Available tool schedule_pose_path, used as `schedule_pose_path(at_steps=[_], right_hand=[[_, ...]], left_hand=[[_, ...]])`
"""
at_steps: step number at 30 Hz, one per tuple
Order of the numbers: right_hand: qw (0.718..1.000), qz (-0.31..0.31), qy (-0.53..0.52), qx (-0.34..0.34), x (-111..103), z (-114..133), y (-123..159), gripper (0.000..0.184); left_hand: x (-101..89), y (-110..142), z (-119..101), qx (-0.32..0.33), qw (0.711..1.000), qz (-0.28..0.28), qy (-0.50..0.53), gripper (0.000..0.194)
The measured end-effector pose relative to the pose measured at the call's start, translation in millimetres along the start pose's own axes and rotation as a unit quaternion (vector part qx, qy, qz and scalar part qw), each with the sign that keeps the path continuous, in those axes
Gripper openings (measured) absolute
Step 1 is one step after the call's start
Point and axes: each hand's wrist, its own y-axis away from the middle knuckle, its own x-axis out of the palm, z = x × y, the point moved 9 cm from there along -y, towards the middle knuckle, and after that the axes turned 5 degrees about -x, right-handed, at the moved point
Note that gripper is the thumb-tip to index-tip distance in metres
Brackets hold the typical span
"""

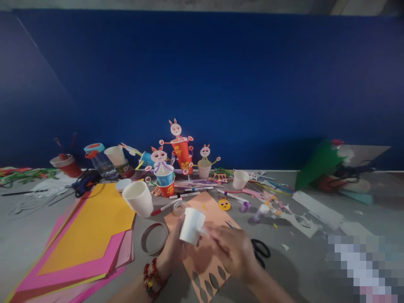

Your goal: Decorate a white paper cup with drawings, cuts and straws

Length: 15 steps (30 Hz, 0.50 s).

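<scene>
My left hand (173, 244), a red bead bracelet on its wrist, is closed around a white paper cup (192, 225), which is tilted. My right hand (233, 248) is at the cup's right side, its fingers bent together and their tips blurred. Whatever they pinch, if anything, I cannot make out. Under both hands lies an orange paper sheet (202, 269) with leaf-shaped holes along its near edge. Black-handled scissors (261, 251) lie beside my right hand, partly hidden by it. A yellow paper animal face (224, 204) rests beyond the hands.
Coloured paper sheets (85, 235), a tape roll (154, 238) and stacked white cups (138, 198) are on the left. Behind stand rabbit-faced cup figures (164, 174) near a blue wall (202, 75). Markers (233, 196), a glue stick (261, 213) and paper scraps (299, 221) lie rightward.
</scene>
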Motion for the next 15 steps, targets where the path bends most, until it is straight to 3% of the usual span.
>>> schedule_pose_path(at_steps=[4,10,15], right_hand=[[0.998,-0.026,0.014,0.053,-10.7,-17.1,0.0,0.028],[0.999,0.037,-0.023,-0.028,7.8,5.9,1.0,0.023],[0.999,-0.014,0.013,0.036,-3.4,-10.4,-1.7,0.026]], left_hand=[[4.7,2.2,1.7,-0.009,1.0,0.017,0.006,0.044],[2.6,-0.9,-2.1,0.016,1.0,0.018,0.007,0.039],[-2.1,-1.9,3.1,-0.01,1.0,0.007,0.013,0.041]])
